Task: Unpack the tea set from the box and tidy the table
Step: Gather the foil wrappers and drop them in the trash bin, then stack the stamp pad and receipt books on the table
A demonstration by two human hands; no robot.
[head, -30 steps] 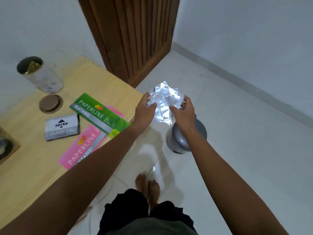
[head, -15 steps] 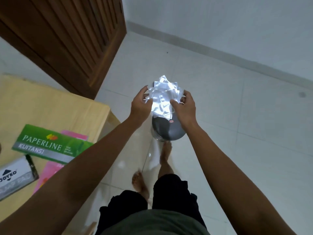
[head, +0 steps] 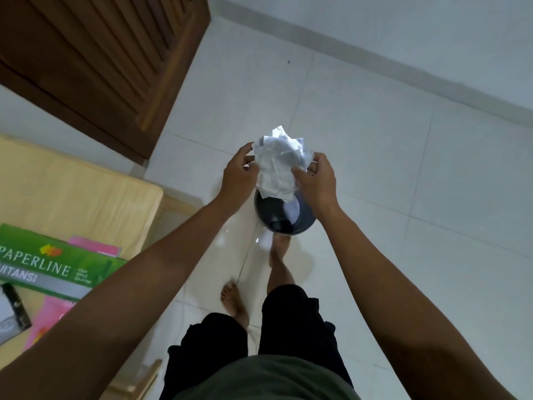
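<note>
A bunch of shiny clear plastic wrappers (head: 279, 164) hangs between my two hands, directly above a round dark bin (head: 281, 217) standing on the white floor. My left hand (head: 238, 176) grips the bunch's left edge and my right hand (head: 315, 180) grips its right edge. The bin's top is open and something white shows inside it. My right foot is at the bin's base.
The wooden table (head: 78, 194) lies at the left, with a green Paperline receipt book (head: 49, 268), pink ones (head: 52, 319) beneath it and a stamp-pad box (head: 11, 316) at the frame's edge. A brown wooden door (head: 98, 59) stands behind. White tiled floor spreads to the right.
I have stepped from the table toward the bin, carrying the wrappers in both hands. The bin's lid, closed a second ago, is now open beneath the wrappers.
</note>
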